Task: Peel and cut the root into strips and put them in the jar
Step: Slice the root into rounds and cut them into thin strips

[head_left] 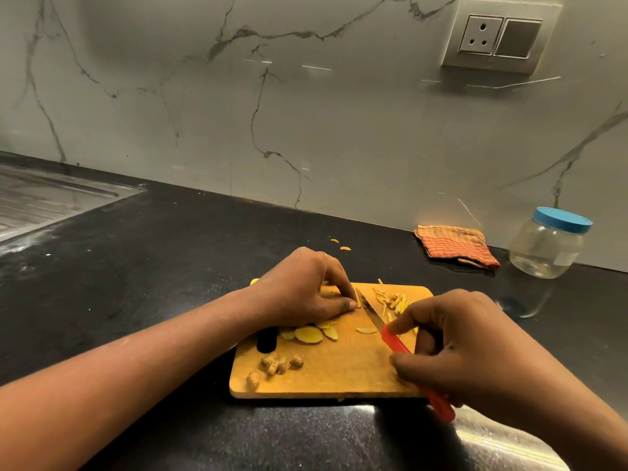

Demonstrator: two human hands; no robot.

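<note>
Root slice (358, 297) held on the cutting board (339, 372), knife (372, 317) tip just beside it.
The left hand (306, 290) pinches the slice with curled fingertips at the board's far edge, hiding most of it; the right hand (475, 351) is clamped round the red knife handle, covering its middle; more slices (308, 334) lie half under the left hand; cut strips (394, 300) heap at the board's far right; knobbly trimmings (275, 363) sit near left; the lidded jar (547, 246) and a cloth (455, 246) are well beyond its right.
</note>
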